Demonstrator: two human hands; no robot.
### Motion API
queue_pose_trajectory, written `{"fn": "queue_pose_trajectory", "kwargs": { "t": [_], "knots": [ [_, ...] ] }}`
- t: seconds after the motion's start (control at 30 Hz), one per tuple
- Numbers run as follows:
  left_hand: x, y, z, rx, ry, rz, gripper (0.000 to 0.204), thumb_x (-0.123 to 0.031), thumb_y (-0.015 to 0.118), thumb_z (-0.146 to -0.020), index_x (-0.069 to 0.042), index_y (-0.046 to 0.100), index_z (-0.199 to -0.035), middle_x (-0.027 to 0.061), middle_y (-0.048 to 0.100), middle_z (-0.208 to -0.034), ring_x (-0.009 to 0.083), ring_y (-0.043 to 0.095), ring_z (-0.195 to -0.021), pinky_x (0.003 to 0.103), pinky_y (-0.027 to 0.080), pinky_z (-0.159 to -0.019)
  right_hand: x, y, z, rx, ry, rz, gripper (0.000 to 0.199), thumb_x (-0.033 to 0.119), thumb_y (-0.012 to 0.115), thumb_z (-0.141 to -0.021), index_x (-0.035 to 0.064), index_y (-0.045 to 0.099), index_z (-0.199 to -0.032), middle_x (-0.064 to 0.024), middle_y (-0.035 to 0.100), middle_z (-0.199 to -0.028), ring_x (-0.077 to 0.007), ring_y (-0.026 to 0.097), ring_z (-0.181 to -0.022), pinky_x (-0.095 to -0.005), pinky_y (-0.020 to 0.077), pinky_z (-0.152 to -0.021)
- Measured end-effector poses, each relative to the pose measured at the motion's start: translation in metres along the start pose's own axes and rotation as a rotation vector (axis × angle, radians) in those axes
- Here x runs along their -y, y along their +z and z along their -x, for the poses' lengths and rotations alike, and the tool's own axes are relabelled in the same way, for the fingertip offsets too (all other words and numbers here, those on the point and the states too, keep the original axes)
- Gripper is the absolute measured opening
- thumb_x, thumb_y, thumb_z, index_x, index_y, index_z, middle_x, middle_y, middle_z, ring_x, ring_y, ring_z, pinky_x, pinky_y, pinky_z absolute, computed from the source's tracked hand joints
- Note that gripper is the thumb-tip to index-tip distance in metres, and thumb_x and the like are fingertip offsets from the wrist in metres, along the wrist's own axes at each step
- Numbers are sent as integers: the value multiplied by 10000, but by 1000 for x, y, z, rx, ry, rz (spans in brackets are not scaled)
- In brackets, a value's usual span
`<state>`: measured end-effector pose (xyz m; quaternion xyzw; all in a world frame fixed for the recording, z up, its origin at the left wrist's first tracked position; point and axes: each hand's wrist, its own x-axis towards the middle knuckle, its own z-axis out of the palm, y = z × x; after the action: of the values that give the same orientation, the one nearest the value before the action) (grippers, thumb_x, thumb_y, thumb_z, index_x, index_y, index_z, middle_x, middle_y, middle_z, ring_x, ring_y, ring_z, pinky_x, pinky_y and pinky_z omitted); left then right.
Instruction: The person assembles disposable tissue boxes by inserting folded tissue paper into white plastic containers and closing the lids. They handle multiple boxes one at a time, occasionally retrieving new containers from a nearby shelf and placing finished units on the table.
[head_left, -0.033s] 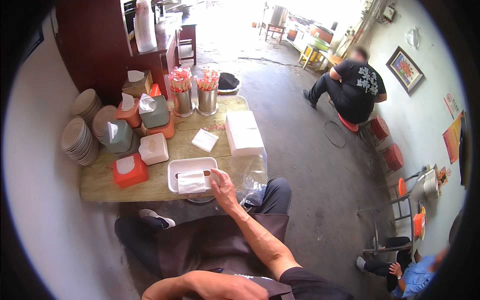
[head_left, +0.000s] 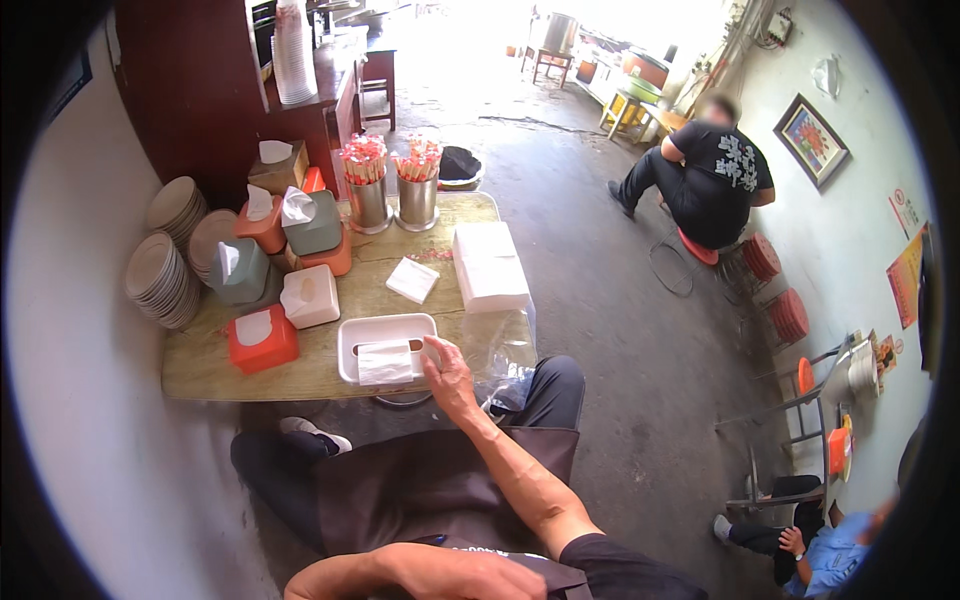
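Note:
A shallow white plastic tray [head_left: 349, 336] with an oval slot, like an upturned tissue box lid, lies at the near edge of the wooden table. A folded white napkin stack [head_left: 385, 366] rests on it, partly covering the slot. My right hand [head_left: 452, 378] is at the tray's right rim, fingers apart and slightly bent, with nothing visible in them. My left hand [head_left: 480, 577] lies low in front of my dark apron [head_left: 400, 490]; its fingers are blurred and partly cut off by the lower edge. Behind the tray are a small napkin pile [head_left: 412, 280] and a large white napkin block [head_left: 490, 266].
Several tissue boxes crowd the table's left, including a red tissue box [head_left: 264, 340] and a white one [head_left: 311, 297]. Stacked plates [head_left: 160, 280] stand by the wall. Two metal cups [head_left: 370, 205] hold wrapped chopsticks. A person [head_left: 718, 180] sits at the right on a red stool.

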<state>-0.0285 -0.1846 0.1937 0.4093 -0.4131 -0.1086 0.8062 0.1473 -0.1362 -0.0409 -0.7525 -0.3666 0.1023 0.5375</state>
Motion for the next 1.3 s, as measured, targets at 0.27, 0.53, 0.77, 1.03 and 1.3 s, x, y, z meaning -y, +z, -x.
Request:
{"fn": "queue_pose_trajectory", "kwargs": {
  "t": [0.27,0.53,0.77,1.03,1.3],
  "knots": [
    [0,22,-13,-34,44,12,159,-82,659,-921,19,684,-1042,165,664,-999,312,636,-914,385,506,-835,-7,3,-6,5,20,-42,400,219,627,-924,80,578,-1296,-175,596,-1251,-339,550,-1207,-411,445,-1025],
    [-8,15,-10,-77,65,27,150,-84,636,-934,18,675,-1036,159,654,-996,306,627,-913,383,499,-829,1,-2,-3,19,49,-33,399,208,636,-923,80,579,-1297,-170,600,-1252,-332,554,-1205,-404,448,-1021],
    [-19,-10,-5,-94,90,45,144,-86,616,-945,18,667,-1030,154,646,-995,301,618,-912,381,493,-824,-2,-6,-1,10,-10,-23,387,199,642,-926,77,592,-1290,-173,600,-1237,-310,579,-1175,-384,454,-1006],
    [-24,-22,-7,-108,141,53,140,-87,592,-958,17,658,-1024,149,637,-993,296,609,-911,379,486,-818,1,-4,2,32,-20,16,378,159,636,-932,67,584,-1295,-182,593,-1241,-322,569,-1185,-389,451,-1010],
    [-31,-40,42,-211,64,-21,186,-57,630,-938,25,658,-1102,146,658,-1049,279,630,-976,363,492,-870,19,-27,-1,-3,-80,41,340,133,626,-959,48,607,-1288,-199,588,-1246,-309,582,-1170,-373,485,-963]
  ]
}}
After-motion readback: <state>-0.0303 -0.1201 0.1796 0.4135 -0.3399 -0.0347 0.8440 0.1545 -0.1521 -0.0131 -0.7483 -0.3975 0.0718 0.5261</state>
